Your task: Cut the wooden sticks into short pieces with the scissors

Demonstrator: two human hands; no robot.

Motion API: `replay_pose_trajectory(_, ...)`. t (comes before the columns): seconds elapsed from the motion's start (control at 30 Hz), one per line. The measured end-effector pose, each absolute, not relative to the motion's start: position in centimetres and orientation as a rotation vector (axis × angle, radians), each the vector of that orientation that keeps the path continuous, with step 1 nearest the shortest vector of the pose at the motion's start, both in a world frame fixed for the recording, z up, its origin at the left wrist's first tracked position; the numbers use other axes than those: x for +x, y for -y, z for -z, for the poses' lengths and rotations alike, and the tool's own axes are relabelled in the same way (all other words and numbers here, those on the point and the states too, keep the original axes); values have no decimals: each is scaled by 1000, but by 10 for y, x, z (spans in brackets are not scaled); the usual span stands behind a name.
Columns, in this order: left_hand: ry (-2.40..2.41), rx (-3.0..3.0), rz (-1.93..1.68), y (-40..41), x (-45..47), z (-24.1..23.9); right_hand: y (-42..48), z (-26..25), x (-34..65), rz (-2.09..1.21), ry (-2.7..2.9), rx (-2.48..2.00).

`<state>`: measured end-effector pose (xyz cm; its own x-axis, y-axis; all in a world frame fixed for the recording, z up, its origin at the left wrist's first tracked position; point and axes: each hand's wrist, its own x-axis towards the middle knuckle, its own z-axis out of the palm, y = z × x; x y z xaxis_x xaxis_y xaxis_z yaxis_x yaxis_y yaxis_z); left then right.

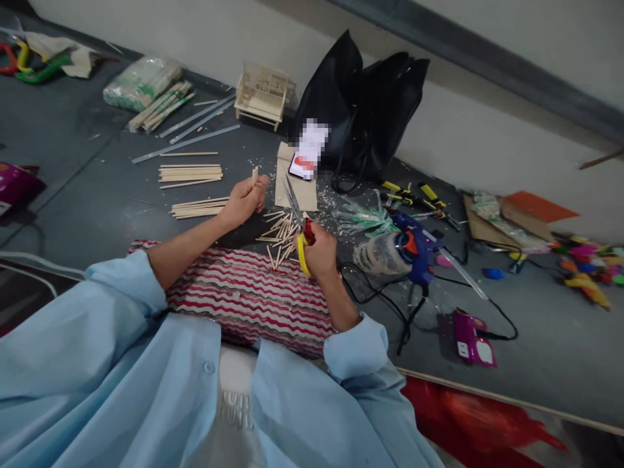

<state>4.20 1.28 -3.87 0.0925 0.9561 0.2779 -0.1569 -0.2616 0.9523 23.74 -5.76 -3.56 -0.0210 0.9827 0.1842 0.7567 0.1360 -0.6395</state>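
Note:
My left hand (245, 201) is closed around a few short wooden sticks (255, 174), whose ends poke out above the fingers. In my right hand (320, 250) are scissors (294, 199) with yellow and red handles, the blades pointing up and away from me. Between the hands lies a loose heap of cut stick pieces (279, 235). Longer sticks (199, 207) lie in a row beside my left wrist, and another row of sticks (190, 173) is just beyond it. A striped red and white cloth (244, 292) is under my forearms.
A lit phone (307, 153) rests on brown paper, before a black bag (361, 110). A small wooden model (262, 94) stands at the back. On the right, a blue glue gun (419, 247) leans on a plastic bottle (383, 253), with black cables around it.

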Motion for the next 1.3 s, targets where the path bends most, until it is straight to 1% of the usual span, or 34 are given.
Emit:
replay_pose_trajectory(0.27,-901,1384,-1326,-14,43,41,58,36,237,-515,1839,-1665)
replay_pose_trajectory(0.4,-964,1655,-1312,-8,41,36,61,34,237,-480,1833,-1641)
replay_pose_trajectory(0.53,-1049,1947,-1326,-5,36,29,65,28,237,-377,1892,-1636)
replay_pose_trajectory(0.83,-1194,2307,-1082,-3,28,29,68,21,232,-287,1972,-1640)
replay_pose_trajectory(1.3,-1285,2394,-951,1,31,34,71,18,231,-214,1946,-1682)
